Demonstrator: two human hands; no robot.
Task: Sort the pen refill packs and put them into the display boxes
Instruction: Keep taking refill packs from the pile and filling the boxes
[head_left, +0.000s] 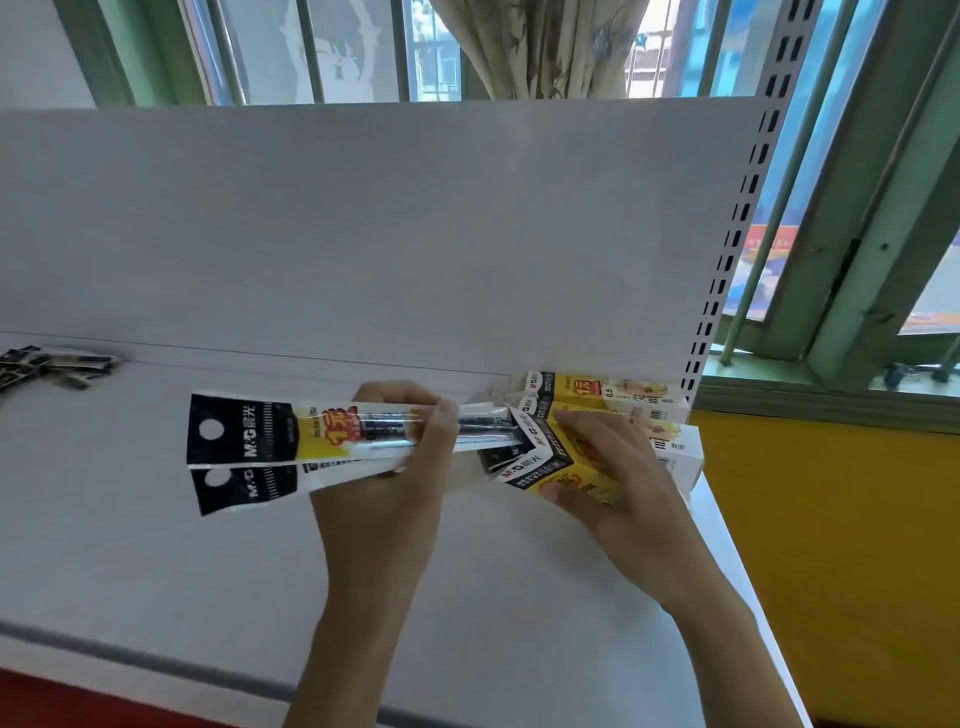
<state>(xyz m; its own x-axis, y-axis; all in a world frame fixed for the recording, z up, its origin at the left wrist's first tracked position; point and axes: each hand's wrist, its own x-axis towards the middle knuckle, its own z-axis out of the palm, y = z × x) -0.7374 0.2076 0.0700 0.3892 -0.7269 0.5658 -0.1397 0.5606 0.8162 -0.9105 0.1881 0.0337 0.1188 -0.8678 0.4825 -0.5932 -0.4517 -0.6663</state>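
The left hand (400, 467) was closed tightly on two refill packs (270, 431), fingers curled over the top and thumb beneath. The packs lay flat, one on the other, with their black hanging tabs pointing to nine o'clock. Their clear ends pointed to three o'clock and met the open mouth of a yellow box (566, 462); how far they were inside could not be told. The right hand (623, 499) gripped that box, thumb on its near edge and fingers over its top, and the box was tilted. Just behind it, toward two o'clock, at least two more boxes (613, 395) lay in the shelf's back corner, though their exact number was unclear. The white shelf (156, 545) lay under both hands. At nine o'clock, well apart, a small heap of packs (47, 366) lay against the back panel (363, 234). A slotted post (737, 218) rose at two o'clock, and a curtain (535, 47) hung at twelve.
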